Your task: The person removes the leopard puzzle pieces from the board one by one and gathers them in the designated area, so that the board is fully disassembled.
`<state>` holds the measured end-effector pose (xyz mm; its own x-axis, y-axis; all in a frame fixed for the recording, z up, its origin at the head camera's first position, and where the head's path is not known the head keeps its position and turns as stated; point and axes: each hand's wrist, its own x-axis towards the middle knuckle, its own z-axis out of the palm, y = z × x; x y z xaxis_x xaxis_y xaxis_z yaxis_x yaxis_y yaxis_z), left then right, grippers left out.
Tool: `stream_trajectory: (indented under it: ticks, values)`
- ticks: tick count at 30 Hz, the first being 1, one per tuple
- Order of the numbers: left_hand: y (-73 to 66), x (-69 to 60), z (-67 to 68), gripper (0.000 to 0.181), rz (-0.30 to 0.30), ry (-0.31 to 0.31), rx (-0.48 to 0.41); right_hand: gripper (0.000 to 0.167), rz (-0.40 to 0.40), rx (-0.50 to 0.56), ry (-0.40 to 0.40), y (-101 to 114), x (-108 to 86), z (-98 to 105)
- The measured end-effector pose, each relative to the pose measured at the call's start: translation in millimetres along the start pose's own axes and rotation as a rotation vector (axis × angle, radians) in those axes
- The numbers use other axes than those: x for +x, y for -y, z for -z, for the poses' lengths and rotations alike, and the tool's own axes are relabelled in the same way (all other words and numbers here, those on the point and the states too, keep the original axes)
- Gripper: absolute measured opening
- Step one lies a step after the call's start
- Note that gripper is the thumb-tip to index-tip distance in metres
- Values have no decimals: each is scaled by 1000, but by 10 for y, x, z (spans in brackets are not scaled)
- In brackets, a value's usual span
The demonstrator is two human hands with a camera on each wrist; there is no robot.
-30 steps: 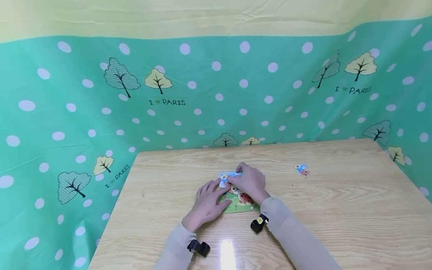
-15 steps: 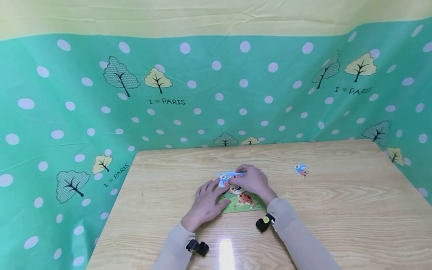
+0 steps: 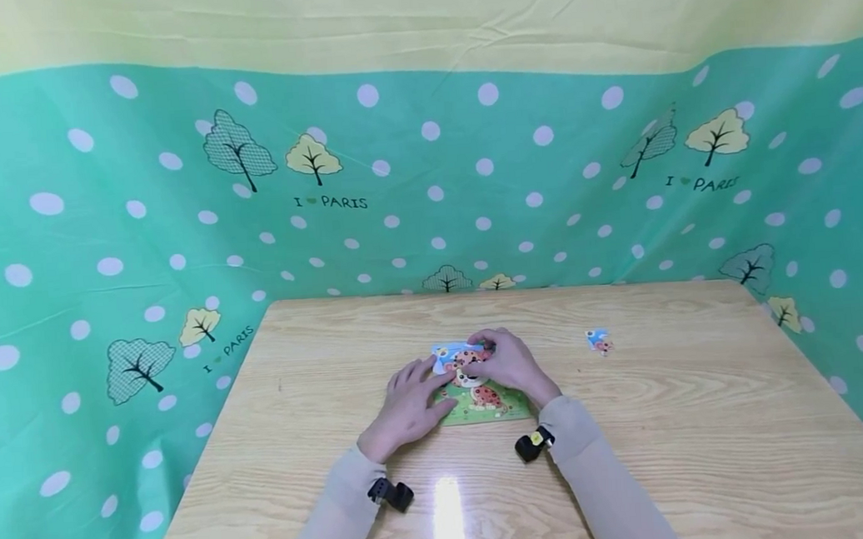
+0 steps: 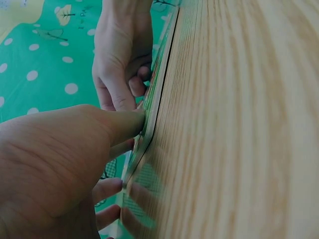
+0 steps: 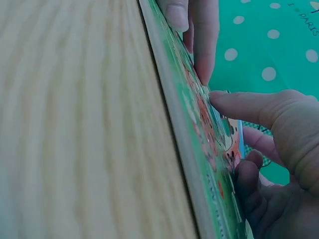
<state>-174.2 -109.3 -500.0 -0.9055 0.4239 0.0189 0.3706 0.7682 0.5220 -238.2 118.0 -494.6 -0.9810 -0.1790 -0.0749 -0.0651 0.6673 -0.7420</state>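
Note:
A flat puzzle board with a spotted animal on green and blue lies at the table's middle. My left hand rests spread at its left side, thumb and fingertips on the board; the left wrist view shows its thumb pressing the near edge. Over the upper right part, my right hand holds a puzzle piece between thumb and fingers, tilted up from the board in the right wrist view. The piece's far side is partly hidden by the fingers.
A loose blue and pink piece lies on the wooden table, right of the board. Behind the table hangs a green dotted cloth. A black camera is strapped on each wrist.
My right hand has shifted slightly right over the board, uncovering more of the spotted animal. My left hand has stayed in place on the board. The loose piece has not moved.

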Motion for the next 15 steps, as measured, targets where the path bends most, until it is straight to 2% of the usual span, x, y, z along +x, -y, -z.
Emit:
stream_trajectory:
  ticks: [3,11,15]
  values:
    - [1,9,-16,53,6,14,9,50,17,5,11,-24,-13,17]
    - [5,17,-14,55,9,23,32,45,34,178,59,-97,-3,95]
    - [8,-2,-4,55,7,23,23,43,51,213,67,-125,11,92]
